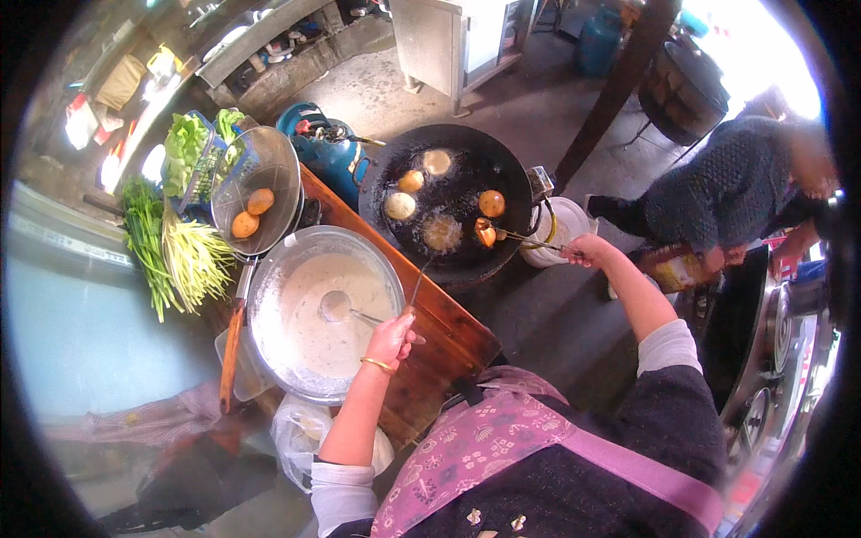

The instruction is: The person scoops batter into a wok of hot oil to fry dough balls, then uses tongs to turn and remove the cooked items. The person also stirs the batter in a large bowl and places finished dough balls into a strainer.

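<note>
My left hand (391, 339), with a gold bangle at the wrist, grips the handle of a thin metal utensil (421, 279) whose far end reaches into the wok (377, 158) of hot oil. My right hand (586, 251) is closed on metal tongs (535, 241); their tips are at an orange-brown fried piece (485, 232) in the wok. Several round fritters float there, some pale (400, 206), one golden brown (492, 203). Below my left hand's utensil, a large metal basin (266, 336) holds pale batter with a ladle (336, 306) in it. Two browned fritters (261, 201) lie in a wire strainer (282, 161).
A wooden table (464, 333) bears the basin. Leafy greens (185, 144) and cut stalks (192, 259) lie at the left. A blue gas cylinder (350, 165) stands beside the wok, a white bucket (572, 218) to its right. Another person (726, 181) bends at the right.
</note>
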Tool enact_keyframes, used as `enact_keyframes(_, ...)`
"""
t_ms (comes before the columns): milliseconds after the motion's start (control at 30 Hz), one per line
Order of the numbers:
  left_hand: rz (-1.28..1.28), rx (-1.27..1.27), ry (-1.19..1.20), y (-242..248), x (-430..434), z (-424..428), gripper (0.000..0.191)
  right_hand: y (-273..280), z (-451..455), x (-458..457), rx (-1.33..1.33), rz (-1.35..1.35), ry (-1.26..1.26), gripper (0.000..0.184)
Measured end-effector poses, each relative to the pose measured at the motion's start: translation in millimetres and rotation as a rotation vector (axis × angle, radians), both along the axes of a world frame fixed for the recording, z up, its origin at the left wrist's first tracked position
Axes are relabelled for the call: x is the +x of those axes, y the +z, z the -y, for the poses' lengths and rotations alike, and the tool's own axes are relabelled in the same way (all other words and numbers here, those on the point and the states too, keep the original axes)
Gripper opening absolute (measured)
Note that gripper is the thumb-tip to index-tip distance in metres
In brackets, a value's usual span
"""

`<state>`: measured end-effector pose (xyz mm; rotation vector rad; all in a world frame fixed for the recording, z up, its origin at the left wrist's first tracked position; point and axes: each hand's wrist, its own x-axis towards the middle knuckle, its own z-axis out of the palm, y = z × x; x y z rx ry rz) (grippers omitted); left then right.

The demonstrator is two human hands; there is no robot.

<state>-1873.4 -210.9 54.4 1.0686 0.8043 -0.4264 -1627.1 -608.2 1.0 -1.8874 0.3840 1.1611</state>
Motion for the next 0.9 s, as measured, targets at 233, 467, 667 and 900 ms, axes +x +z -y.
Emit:
enact_keyframes(233,0.011,-0.004,0.029,6,2,2,0.018,-20,14,-2,0.196,-0.319,-0.266,0.014)
enact_keyframes(467,0.006,-0.015,0.006,10,1,-1,0.019,10,-34,-33,-0.370,0.635,0.398,0.022)
enact_keyframes(667,0.007,-0.013,-0.021,7,2,-1,0.021,17,-40,-55,-0.639,0.935,0.614,0.026)
enact_keyframes(900,0.013,-0.007,-0.011,0,2,-2,0.021,26,-54,-63,-0.828,1.077,0.802,0.018)
